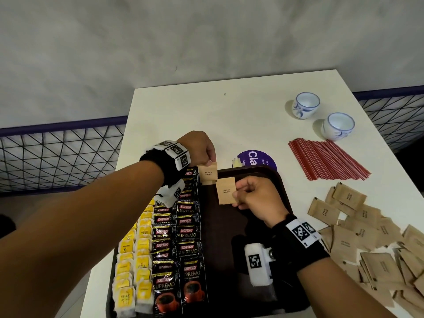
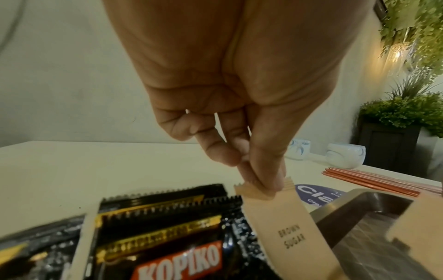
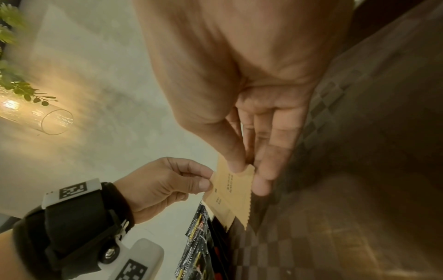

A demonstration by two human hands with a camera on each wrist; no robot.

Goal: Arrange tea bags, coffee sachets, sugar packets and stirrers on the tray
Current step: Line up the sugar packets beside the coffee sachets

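Observation:
My left hand (image 1: 212, 160) (image 2: 261, 181) pinches the top edge of a brown sugar packet (image 1: 207, 177) (image 2: 287, 233), which hangs upright at the far end of the dark tray (image 1: 282, 180), right beside the coffee sachets (image 1: 183, 237) (image 2: 167, 236). My right hand (image 1: 236, 196) (image 3: 246, 166) pinches a second brown sugar packet (image 1: 226, 191) (image 3: 237, 181) just right of and nearer than the first, over the tray's bare floor. Yellow tea bags (image 1: 135, 260) fill two rows at the tray's left side. Red stirrers (image 1: 328, 159) lie on the table, right of the tray.
A heap of loose brown sugar packets (image 1: 367, 237) covers the table to the right of the tray. Two white-and-blue cups (image 1: 306, 105) (image 1: 338, 126) stand at the back right. A purple round sticker (image 1: 257, 158) lies behind the tray. The table's left edge runs close to the tray.

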